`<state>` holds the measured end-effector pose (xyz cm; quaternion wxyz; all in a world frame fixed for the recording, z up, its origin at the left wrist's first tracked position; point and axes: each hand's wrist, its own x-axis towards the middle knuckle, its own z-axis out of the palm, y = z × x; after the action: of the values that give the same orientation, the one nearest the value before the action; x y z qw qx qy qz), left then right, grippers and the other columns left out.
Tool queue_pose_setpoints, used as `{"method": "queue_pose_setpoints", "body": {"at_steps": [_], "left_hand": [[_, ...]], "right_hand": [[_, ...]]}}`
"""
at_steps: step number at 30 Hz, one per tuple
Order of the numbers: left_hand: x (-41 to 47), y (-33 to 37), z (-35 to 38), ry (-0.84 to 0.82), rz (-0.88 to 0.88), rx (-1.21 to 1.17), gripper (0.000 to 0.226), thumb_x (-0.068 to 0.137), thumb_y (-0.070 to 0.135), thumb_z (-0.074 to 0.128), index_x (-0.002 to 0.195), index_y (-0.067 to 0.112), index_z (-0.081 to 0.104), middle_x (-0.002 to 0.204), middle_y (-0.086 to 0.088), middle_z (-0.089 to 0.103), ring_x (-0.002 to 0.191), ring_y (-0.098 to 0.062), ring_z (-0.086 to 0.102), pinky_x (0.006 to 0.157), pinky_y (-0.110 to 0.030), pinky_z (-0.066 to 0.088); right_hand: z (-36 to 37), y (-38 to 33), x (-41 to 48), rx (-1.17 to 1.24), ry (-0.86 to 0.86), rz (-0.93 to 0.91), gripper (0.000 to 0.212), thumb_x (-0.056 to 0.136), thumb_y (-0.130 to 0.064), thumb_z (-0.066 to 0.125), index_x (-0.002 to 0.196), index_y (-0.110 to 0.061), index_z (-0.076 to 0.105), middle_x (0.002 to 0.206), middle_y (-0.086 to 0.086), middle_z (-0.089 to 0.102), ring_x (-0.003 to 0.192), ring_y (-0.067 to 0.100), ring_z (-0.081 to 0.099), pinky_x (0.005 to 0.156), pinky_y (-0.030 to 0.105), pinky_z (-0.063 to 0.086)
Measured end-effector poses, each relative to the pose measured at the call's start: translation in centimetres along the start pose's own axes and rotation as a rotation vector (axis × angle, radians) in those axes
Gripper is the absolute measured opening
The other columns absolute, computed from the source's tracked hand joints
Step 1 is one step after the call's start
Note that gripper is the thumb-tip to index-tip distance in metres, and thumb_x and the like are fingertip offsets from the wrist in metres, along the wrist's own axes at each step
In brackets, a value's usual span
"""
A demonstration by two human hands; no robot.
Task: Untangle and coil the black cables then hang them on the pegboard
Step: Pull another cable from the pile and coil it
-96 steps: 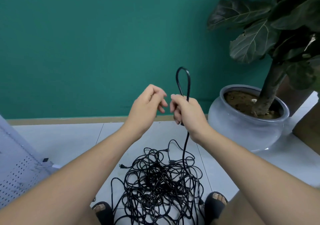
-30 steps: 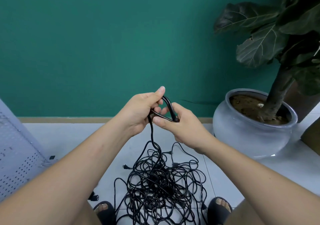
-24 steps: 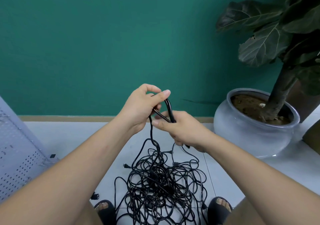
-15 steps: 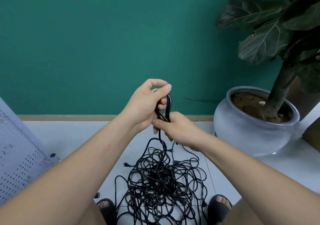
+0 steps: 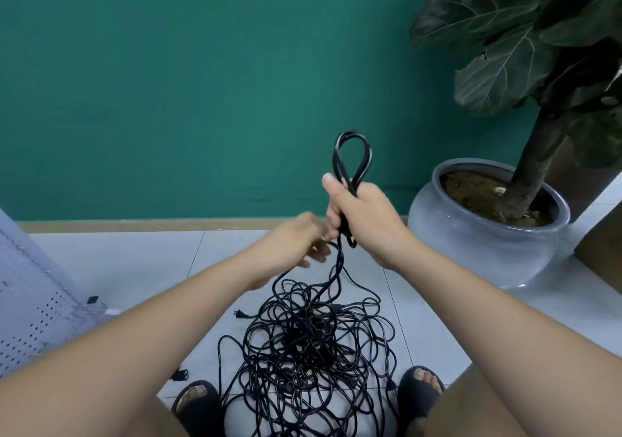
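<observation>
Across the back of my view runs a teal wall (image 5: 202, 83), with a pale tiled floor (image 5: 134, 261) below it. At right I see a leafy plant (image 5: 505, 66) in a grey pot (image 5: 471, 251); the perforated pegboard (image 5: 30, 308) sits at the left edge. Between the person's sandalled feet lies the tangle of black cables (image 5: 309, 352), strands rising to the hands. The right hand (image 5: 367, 224) grips a small coil (image 5: 351, 157) whose loop stands above the fist. The left hand (image 5: 292, 241), just below it beside the strands, is blurred; I cannot tell its grip. A plug (image 5: 239, 314) lies at the tangle's left.
</observation>
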<state>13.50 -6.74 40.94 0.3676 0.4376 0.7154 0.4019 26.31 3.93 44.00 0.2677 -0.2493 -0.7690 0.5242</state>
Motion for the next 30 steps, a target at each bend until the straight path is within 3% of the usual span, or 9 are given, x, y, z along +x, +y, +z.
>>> {"method": "queue_pose_setpoints", "body": {"at_steps": [2,4,6,9,11,17,23,26,30], "left_hand": [[0.0,-2.1,1.6,-0.093,-0.012,0.24,0.011,0.103,0.033,0.059,0.112,0.029,0.065,0.105,0.005,0.075,0.085,-0.017,0.07,0.081,-0.036,0.058],[-0.2,-3.4,2.9,-0.165,0.015,0.356,0.012,0.101,0.035,0.066,0.113,0.031,0.066,0.099,0.008,0.071,0.074,-0.012,0.059,0.068,-0.027,0.05],[-0.4,-3.8,3.7,-0.197,0.059,0.345,0.006,0.104,0.038,0.066,0.101,0.033,0.066,0.089,0.01,0.071,0.069,-0.012,0.051,0.063,-0.029,0.044],[-0.5,-3.4,3.7,-0.169,0.116,0.337,0.016,0.108,0.039,0.062,0.1,0.025,0.066,0.077,0.004,0.072,0.057,-0.012,0.046,0.053,-0.027,0.038],[-0.5,-2.8,3.2,-0.124,0.233,0.484,0.016,0.108,0.041,0.061,0.104,0.027,0.068,0.074,0.0,0.068,0.057,-0.012,0.049,0.054,-0.027,0.041],[-1.6,0.3,0.5,-0.004,0.494,0.489,0.005,0.101,0.032,0.073,0.098,0.031,0.076,0.075,0.015,0.067,0.068,-0.011,0.055,0.063,-0.024,0.041],[-2.2,1.3,-2.0,0.045,0.503,0.352,0.016,0.089,0.026,0.087,0.086,0.023,0.072,0.069,0.016,0.066,0.062,-0.004,0.051,0.061,-0.019,0.039],[-2.2,1.6,-3.2,0.125,0.521,0.365,0.027,0.086,0.025,0.089,0.086,0.022,0.063,0.07,0.011,0.065,0.065,-0.014,0.053,0.064,-0.033,0.045],[-2.2,1.6,-4.2,0.173,0.539,0.373,0.026,0.088,0.027,0.088,0.085,0.023,0.062,0.071,0.008,0.064,0.067,-0.02,0.056,0.065,-0.036,0.048]], "right_hand": [[-0.5,0.0,0.4,0.125,0.054,0.003,0.061,0.11,-0.049,0.055,0.057,-0.02,0.049,0.06,0.009,0.053,0.053,0.026,0.056,0.07,0.056,0.059],[-0.8,-0.1,0.6,0.181,0.104,0.011,0.058,0.111,-0.047,0.055,0.06,-0.02,0.047,0.06,0.006,0.049,0.052,0.025,0.051,0.065,0.051,0.057],[-1.1,-0.2,0.7,0.186,0.148,0.015,0.058,0.111,-0.047,0.054,0.062,-0.018,0.045,0.058,0.004,0.046,0.052,0.024,0.047,0.063,0.044,0.054],[-1.7,-0.1,0.7,0.106,0.146,0.009,0.054,0.111,-0.046,0.053,0.068,-0.015,0.046,0.057,0.004,0.047,0.05,0.024,0.045,0.059,0.04,0.052],[-1.9,0.0,0.7,0.004,0.101,0.016,0.052,0.111,-0.045,0.054,0.07,-0.014,0.047,0.058,0.003,0.048,0.049,0.023,0.046,0.059,0.042,0.052],[-1.6,1.2,0.2,-0.166,-0.126,0.085,0.048,0.112,-0.042,0.055,0.07,-0.018,0.05,0.055,-0.005,0.05,0.05,0.017,0.042,0.058,0.034,0.042],[-1.8,1.3,-0.9,0.027,-0.513,0.344,0.044,0.114,-0.025,0.051,0.07,-0.02,0.051,0.059,0.001,0.038,0.048,0.016,0.031,0.045,0.028,0.039],[-2.2,1.1,-1.0,0.065,-0.681,0.424,0.033,0.114,-0.03,0.052,0.084,-0.016,0.049,0.062,0.003,0.033,0.047,0.015,0.03,0.048,0.029,0.039],[-2.5,0.7,-1.3,0.066,-0.843,0.47,0.031,0.113,-0.035,0.055,0.09,-0.015,0.052,0.061,0.003,0.031,0.045,0.014,0.027,0.047,0.028,0.036]]}}
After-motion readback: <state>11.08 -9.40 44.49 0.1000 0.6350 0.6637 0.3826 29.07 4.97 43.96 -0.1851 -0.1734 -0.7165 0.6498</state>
